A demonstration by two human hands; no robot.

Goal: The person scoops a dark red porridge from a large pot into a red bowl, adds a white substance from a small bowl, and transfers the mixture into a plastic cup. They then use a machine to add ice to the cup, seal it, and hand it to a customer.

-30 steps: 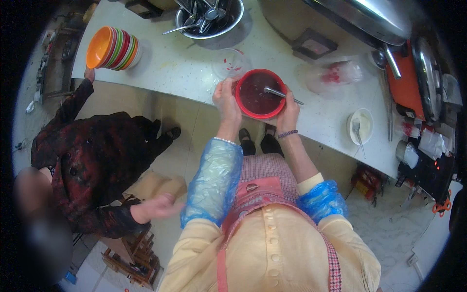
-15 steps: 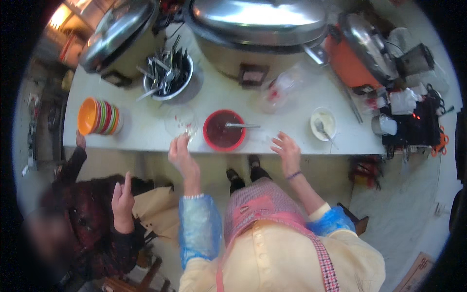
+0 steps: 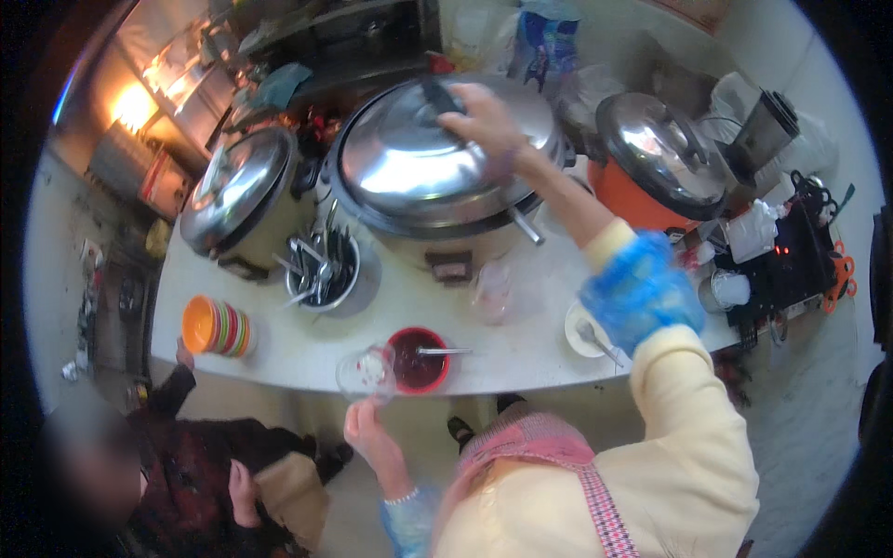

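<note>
My right hand reaches far over the counter and closes round the black handle of the big pot's metal lid. The lid sits on the large cooking pot. Pinched at its near rim, a clear plastic bowl with some red and white bits showing is in my left hand. Just right of it, a red bowl of dark reddish liquid stands at the counter's front edge, a spoon across it. My right sleeve partly covers a white bowl with a spoon.
A metal bowl of spoons and a sideways stack of coloured bowls are on the left. A lidded pot stands behind them; an orange lidded pot is on the right. Another person is at lower left, one hand by the counter edge.
My right hand has moved from the counter's front up to the big lid's handle. My left hand has taken the clear bowl and shifted it toward the red bowl. The view has tilted upward.
</note>
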